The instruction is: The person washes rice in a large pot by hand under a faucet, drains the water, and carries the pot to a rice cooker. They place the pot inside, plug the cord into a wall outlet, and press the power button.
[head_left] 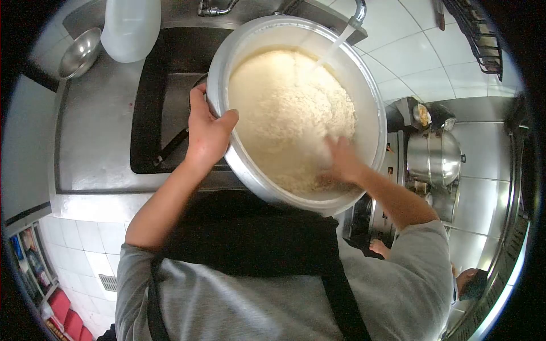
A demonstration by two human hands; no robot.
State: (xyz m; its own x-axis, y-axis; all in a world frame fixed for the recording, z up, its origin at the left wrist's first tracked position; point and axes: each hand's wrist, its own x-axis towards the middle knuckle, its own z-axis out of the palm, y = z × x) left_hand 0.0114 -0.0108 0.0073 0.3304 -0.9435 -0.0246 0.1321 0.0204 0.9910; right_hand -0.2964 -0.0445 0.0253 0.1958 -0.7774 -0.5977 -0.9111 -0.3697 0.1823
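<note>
A large metal pot (pixel 219 54) stands tilted at the sink, holding pale rice (pixel 290 108) in cloudy water. My left hand (pixel 207 129) grips the pot's left rim, with the thumb over the edge and the fingers outside. Inside the pot, at its lower right, my right hand (pixel 341 162) is down in the rice. Its fingers are smeared by motion and partly under the water. From the faucet (pixel 357 20) at the top, a stream of water (pixel 335 45) runs into the pot.
Behind the pot lies a dark sink basin (pixel 170 96) with a black handle (pixel 170 148) in it. A translucent jug (pixel 132 28) and a metal bowl (pixel 81 54) stand at the upper left. A large steamer pot (pixel 426 156) is at right; another person (pixel 471 284) is at lower right.
</note>
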